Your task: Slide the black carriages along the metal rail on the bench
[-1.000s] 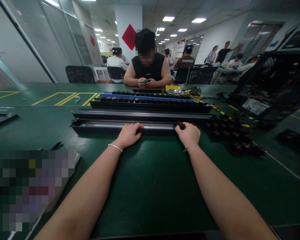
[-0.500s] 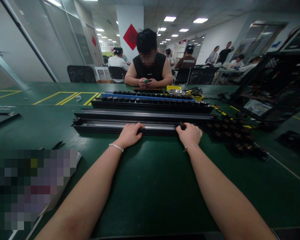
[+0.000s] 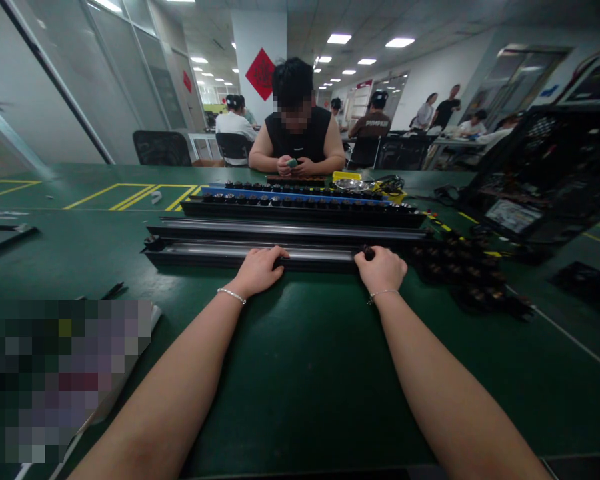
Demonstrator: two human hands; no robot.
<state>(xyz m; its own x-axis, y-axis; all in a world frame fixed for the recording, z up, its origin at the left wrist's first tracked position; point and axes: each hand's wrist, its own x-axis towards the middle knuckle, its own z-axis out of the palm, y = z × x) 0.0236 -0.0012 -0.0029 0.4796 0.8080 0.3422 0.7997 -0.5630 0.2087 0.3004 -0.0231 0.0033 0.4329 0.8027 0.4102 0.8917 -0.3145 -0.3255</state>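
A long black channel (image 3: 205,255) with a shiny inner strip lies across the green table in front of me. My left hand (image 3: 259,271) is closed over its near wall around the middle, thumb on the near side. At the channel's right part, my right hand (image 3: 383,269) pinches a small black part (image 3: 368,252), whose shape is mostly hidden by the fingers. Another small dark piece (image 3: 153,241) sits at the channel's left end. Just behind runs a second long channel (image 3: 290,230) with nothing visible in it.
Farther back, a black rail (image 3: 305,207) carries a row of small round parts, beside a blue strip (image 3: 215,191). Dark parts (image 3: 460,260) are heaped at right, near a large black case (image 3: 525,173). A person (image 3: 300,133) sits opposite, holding a small green item.
My right hand has shifted very slightly to the right with the small black part. The left hand stays on the channel; the view has moved a little.
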